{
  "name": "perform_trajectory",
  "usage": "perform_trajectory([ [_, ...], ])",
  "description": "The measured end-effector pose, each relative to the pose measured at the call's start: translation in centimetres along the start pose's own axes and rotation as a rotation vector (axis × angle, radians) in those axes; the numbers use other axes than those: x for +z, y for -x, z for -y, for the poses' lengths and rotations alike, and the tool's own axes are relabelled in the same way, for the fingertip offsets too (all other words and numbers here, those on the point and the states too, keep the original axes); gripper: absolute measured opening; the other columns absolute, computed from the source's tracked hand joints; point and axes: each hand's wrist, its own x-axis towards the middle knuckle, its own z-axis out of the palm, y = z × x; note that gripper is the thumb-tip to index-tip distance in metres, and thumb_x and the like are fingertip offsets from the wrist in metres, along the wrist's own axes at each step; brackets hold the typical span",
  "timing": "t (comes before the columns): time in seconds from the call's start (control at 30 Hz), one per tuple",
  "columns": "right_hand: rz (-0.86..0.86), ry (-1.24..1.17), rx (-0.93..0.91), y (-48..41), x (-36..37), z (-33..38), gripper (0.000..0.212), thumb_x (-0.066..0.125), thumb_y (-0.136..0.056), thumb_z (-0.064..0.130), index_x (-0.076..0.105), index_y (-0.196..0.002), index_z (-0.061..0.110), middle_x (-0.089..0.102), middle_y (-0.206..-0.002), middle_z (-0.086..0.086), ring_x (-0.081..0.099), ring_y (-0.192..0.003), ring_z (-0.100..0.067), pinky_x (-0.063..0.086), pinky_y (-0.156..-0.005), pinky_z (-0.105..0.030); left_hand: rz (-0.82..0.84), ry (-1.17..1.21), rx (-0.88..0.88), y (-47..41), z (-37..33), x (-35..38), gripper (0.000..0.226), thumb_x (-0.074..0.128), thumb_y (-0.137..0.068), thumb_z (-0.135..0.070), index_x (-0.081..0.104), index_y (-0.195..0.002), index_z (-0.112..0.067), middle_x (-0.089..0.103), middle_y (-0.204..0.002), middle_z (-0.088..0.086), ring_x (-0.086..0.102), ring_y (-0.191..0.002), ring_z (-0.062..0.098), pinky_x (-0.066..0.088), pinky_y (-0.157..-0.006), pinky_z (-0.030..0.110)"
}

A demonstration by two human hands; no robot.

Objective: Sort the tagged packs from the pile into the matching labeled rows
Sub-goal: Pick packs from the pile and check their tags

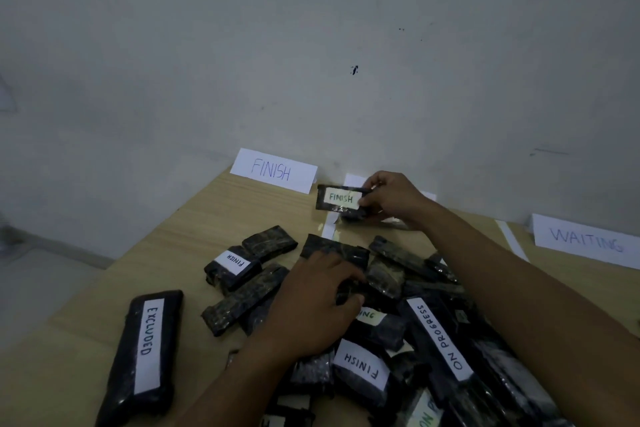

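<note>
A pile of dark wrapped packs (388, 288) with white tags covers the wooden table (214, 218). My right hand (391, 198) grips a small pack tagged FINISH (337, 198) at the far edge, just right of the standing FINISH row label (272, 170). My left hand (311, 302) rests palm down on the pile, fingers curled around a dark pack (349, 289) whose tag is hidden. Other tagged packs lie around: FINISH (233, 262), EXCLUDED (145, 350), ON PROGRESS (440, 336) and another FINISH (360, 364).
A WAITING row label (585, 241) stands at the far right against the grey wall (311, 45). Another white label (353, 179) is mostly hidden behind my right hand. White paper strips (512, 243) mark row borders. The table's left edge drops to the floor (41, 281).
</note>
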Motion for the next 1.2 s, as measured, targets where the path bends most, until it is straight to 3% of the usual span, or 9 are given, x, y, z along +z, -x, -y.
perform_trajectory([
  [0.1,0.031,0.109,-0.038,-1.4,2.4,0.8,0.02,0.071,-0.077,-0.007,0.06,-0.087,0.007,0.066,-0.085,-0.02,0.069,-0.064,-0.033,0.059,-0.057,-0.039,0.004,0.007,-0.01,0.0,-0.1,-0.2,0.028,0.056,-0.089,-0.042,0.06,-0.116,-0.033,0.054,-0.107,-0.014,0.041,-0.102,0.003,0.028,-0.081,0.022],
  [0.2,0.002,0.227,-0.067,-3.1,3.9,1.3,0.02,0.075,-0.075,-0.002,0.062,-0.084,0.01,0.068,-0.084,-0.016,0.067,-0.062,-0.027,0.056,-0.058,-0.037,-0.005,0.019,-0.015,0.0,-0.1,-0.2,0.027,0.056,-0.089,-0.041,0.061,-0.114,-0.032,0.053,-0.105,-0.015,0.039,-0.099,0.002,0.028,-0.082,0.023],
  [0.37,-0.018,0.45,-0.099,-5.3,5.1,0.2,0.02,0.079,-0.074,0.009,0.063,-0.086,0.013,0.06,-0.096,-0.006,0.054,-0.08,-0.02,0.038,-0.056,-0.024,-0.011,0.044,-0.032,-0.2,0.0,0.0,0.026,0.056,-0.089,-0.039,0.061,-0.113,-0.03,0.053,-0.104,-0.013,0.039,-0.1,0.003,0.028,-0.084,0.023],
  [0.5,-0.023,0.462,-0.11,-6.3,5.9,-1.6,0.017,0.077,-0.075,0.014,0.064,-0.087,0.012,0.066,-0.087,-0.005,0.058,-0.067,-0.014,0.039,-0.052,-0.023,-0.007,0.058,-0.04,-0.2,0.2,0.1,0.028,0.054,-0.087,-0.042,0.062,-0.111,-0.03,0.055,-0.104,-0.012,0.043,-0.102,0.006,0.032,-0.088,0.025],
  [0.63,-0.078,0.621,-0.153,-6.9,6.4,-2.2,0.023,0.072,-0.078,0.03,0.064,-0.097,0.02,0.061,-0.091,0.001,0.057,-0.087,-0.019,0.038,-0.065,-0.028,-0.018,0.058,-0.045,-0.5,0.2,0.1,0.029,0.052,-0.085,-0.043,0.062,-0.109,-0.029,0.056,-0.103,-0.013,0.044,-0.102,0.005,0.034,-0.088,0.026],
  [0.73,-0.095,0.65,-0.224,-7.1,6.7,-2.3,0.021,0.07,-0.078,0.035,0.065,-0.097,0.027,0.058,-0.091,0.005,0.055,-0.089,-0.018,0.037,-0.069,-0.028,-0.028,0.054,-0.043,-0.6,0.4,0.2,0.029,0.052,-0.085,-0.043,0.062,-0.109,-0.031,0.057,-0.103,-0.014,0.044,-0.102,0.004,0.036,-0.088,0.026],
  [0.9,-0.021,0.789,-0.325,-7.4,7.0,-2.5,0.019,0.07,-0.08,0.039,0.073,-0.093,0.026,0.063,-0.099,0.0,0.06,-0.096,-0.022,0.05,-0.079,-0.034,-0.03,0.042,-0.034,-0.6,0.5,0.2,0.028,0.052,-0.086,-0.045,0.062,-0.109,-0.032,0.055,-0.103,-0.016,0.043,-0.1,0.001,0.034,-0.087,0.024],
  [1.07,-0.028,0.789,-0.321,-7.1,6.9,-2.2,0.027,0.067,-0.083,0.039,0.07,-0.105,0.024,0.063,-0.107,-0.004,0.059,-0.1,-0.024,0.049,-0.081,-0.035,-0.034,0.044,-0.026,-0.6,0.5,0.2,0.027,0.053,-0.086,-0.044,0.062,-0.109,-0.032,0.054,-0.101,-0.018,0.041,-0.099,-0.002,0.033,-0.085,0.022],
  [1.2,-0.031,0.672,-0.327,-4.6,4.9,-2.1,0.022,0.067,-0.084,0.037,0.069,-0.102,0.025,0.065,-0.097,0.0,0.059,-0.092,-0.018,0.046,-0.074,-0.031,-0.02,0.03,-0.022,-0.6,0.5,0.3,0.031,0.05,-0.085,-0.045,0.062,-0.11,-0.032,0.053,-0.101,-0.017,0.04,-0.097,-0.001,0.029,-0.081,0.021],
])
